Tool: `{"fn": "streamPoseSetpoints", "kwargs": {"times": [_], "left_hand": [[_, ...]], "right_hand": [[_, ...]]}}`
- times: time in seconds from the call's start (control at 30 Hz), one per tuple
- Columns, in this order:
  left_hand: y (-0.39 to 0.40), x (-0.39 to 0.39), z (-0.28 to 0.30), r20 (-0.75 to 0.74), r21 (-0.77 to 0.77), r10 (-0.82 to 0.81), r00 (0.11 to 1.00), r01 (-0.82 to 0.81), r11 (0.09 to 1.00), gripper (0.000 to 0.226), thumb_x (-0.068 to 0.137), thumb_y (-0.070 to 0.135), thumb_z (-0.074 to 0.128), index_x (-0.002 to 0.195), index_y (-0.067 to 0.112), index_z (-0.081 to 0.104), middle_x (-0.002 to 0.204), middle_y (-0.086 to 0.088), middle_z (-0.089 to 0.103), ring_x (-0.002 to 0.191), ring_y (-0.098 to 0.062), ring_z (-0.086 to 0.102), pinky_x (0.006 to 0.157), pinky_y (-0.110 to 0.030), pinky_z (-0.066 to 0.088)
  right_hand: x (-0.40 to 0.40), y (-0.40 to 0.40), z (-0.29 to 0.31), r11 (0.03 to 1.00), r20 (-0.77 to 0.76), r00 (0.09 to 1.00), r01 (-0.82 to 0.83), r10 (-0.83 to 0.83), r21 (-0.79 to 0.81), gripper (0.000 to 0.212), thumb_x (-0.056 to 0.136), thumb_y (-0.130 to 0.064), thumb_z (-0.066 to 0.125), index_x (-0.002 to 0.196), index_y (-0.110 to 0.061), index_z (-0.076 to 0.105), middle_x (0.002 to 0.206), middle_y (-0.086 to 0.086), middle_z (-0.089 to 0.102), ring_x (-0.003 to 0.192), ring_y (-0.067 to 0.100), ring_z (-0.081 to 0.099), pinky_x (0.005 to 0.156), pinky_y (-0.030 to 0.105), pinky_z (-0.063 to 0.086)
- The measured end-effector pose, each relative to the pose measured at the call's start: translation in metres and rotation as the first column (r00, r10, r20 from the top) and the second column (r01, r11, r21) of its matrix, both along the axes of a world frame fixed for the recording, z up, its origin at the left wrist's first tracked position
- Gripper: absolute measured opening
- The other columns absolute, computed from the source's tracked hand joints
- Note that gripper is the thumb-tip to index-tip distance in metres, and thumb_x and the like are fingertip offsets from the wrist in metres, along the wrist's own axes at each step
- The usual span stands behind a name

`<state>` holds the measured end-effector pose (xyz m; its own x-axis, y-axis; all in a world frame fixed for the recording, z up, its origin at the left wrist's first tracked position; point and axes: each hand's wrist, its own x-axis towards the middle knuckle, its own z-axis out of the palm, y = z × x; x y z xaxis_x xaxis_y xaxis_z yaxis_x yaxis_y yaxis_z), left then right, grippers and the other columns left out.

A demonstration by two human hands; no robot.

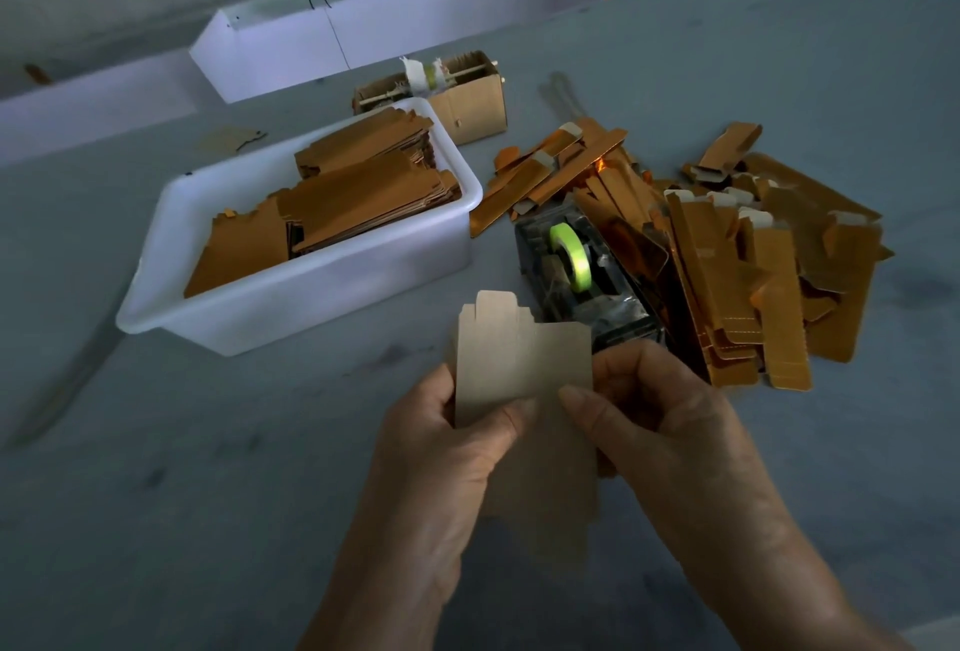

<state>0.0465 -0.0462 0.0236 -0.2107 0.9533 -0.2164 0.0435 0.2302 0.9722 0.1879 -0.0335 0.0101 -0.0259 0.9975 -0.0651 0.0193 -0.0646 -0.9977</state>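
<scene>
Pinching a flat cardboard blank (519,359), both hands, left hand (457,442) and right hand (660,421), grip its edges.

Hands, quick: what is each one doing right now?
Left hand: closed, thumb and fingers pinching the left edge of the cardboard blank.
Right hand: closed, pinching the same blank's right side.

No text, label, brand or number can be read on anything here.
</scene>
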Motion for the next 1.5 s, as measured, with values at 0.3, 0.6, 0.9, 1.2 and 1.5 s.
{"fn": "streamPoseSetpoints", "kwargs": {"times": [0.3,0.6,0.9,1.2,1.5], "left_hand": [[-0.004,0.015,0.004,-0.122,0.072,0.059,0.991,-0.050,0.996,0.018,0.064,0.034,0.077,0.080,0.026,0.071,0.065,-0.003,0.071,0.056,-0.018,0.065,0.048,-0.035,0.051],[-0.008,0.002,0.007,-0.218,0.083,-0.130,0.967,0.151,0.985,0.008,0.088,0.021,0.066,0.088,0.025,0.074,0.077,0.002,0.075,0.073,-0.010,0.070,0.067,-0.025,0.055],[-0.010,0.003,0.006,-0.110,-0.060,-0.195,0.975,0.189,0.980,0.011,0.082,0.019,0.070,0.085,0.030,0.074,0.078,0.006,0.075,0.072,-0.006,0.070,0.063,-0.017,0.053],[-0.012,0.002,-0.004,-0.220,0.049,0.039,0.975,-0.029,0.998,0.015,0.063,0.037,0.076,0.077,0.031,0.074,0.075,0.006,0.073,0.072,-0.007,0.069,0.067,-0.024,0.054],[-0.019,0.029,-0.007,-0.882,0.300,0.206,0.424,0.169,0.939,0.033,0.060,0.010,0.088,0.092,0.012,0.077,0.068,-0.007,0.054,0.060,-0.027,0.061,0.044,-0.028,0.045]], "right_hand": [[-0.010,-0.011,0.000,0.992,-0.031,0.995,-0.092,0.095,0.092,0.033,0.073,-0.059,0.056,0.078,-0.026,0.055,0.064,0.004,0.065,0.057,0.016,0.065,0.055,0.029,0.053],[-0.003,-0.009,-0.002,0.996,0.135,0.989,-0.072,0.065,0.049,0.038,0.064,-0.060,0.048,0.084,-0.030,0.058,0.076,-0.013,0.067,0.068,0.004,0.066,0.057,0.018,0.053],[-0.003,-0.005,-0.010,0.962,-0.112,0.984,-0.161,0.139,-0.223,0.014,0.079,-0.032,0.062,0.088,-0.024,0.069,0.080,0.002,0.071,0.079,0.018,0.069,0.083,0.042,0.055],[-0.010,-0.005,-0.014,0.968,-0.179,0.983,-0.076,0.033,-0.241,0.008,0.078,-0.027,0.065,0.083,-0.025,0.070,0.081,0.003,0.073,0.080,0.018,0.070,0.079,0.039,0.057],[-0.017,-0.011,-0.007,0.988,-0.223,0.974,-0.004,-0.031,-0.154,0.020,0.064,-0.034,0.066,0.080,-0.024,0.071,0.074,0.018,0.067,0.074,0.035,0.065,0.074,0.052,0.055]]}}
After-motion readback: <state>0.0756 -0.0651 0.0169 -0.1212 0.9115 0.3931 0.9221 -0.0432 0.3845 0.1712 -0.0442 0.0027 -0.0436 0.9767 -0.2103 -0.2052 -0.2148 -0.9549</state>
